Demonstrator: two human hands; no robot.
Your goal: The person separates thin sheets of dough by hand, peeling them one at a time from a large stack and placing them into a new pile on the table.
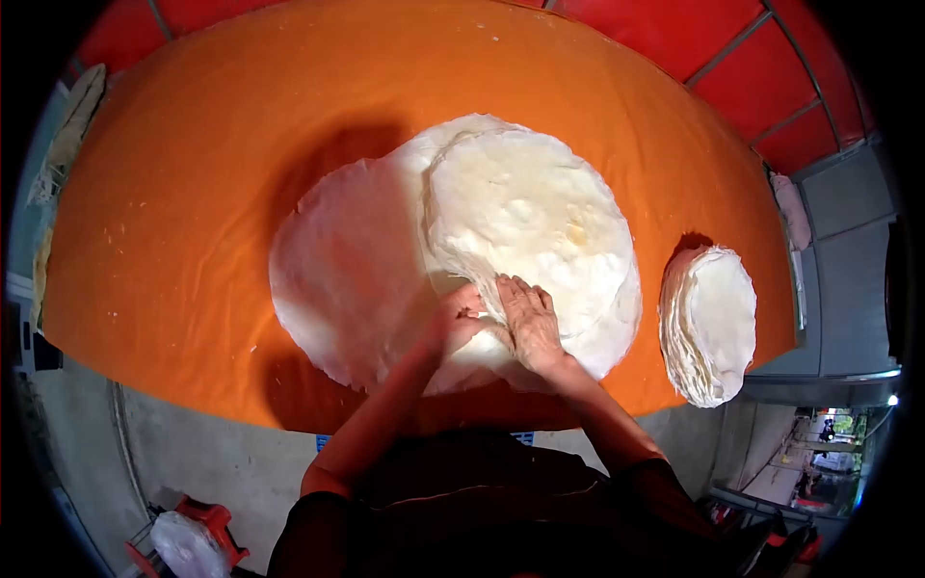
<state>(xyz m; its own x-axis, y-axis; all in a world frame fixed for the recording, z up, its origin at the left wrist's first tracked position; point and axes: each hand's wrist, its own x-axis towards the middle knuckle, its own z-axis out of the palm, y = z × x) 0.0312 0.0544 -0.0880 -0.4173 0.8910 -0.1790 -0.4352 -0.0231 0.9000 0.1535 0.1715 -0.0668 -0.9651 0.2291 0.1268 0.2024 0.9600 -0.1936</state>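
Observation:
A thick stack of round, pale, thin sheets (pixel 525 217) lies near the middle of the orange cloth, on top of wider sheets. To its left a thin translucent sheet (pixel 347 275) is spread flat, partly in shadow. My right hand (pixel 528 323) rests on the stack's near left edge, palm down, with its fingers stretched out close together. Right beside it, my left hand (pixel 462 318) is at the same edge with its fingers bent around the sheet edges. What lies between its fingertips is too small to make out.
An orange cloth (pixel 193 212) covers the big table. A smaller stack of round sheets (pixel 723 318) stands at the right. Folded cloth (pixel 77 120) lies at the far left edge. Red tiles (pixel 636 34) border the far side. A red stool with a plastic bag (pixel 188 544) is at lower left.

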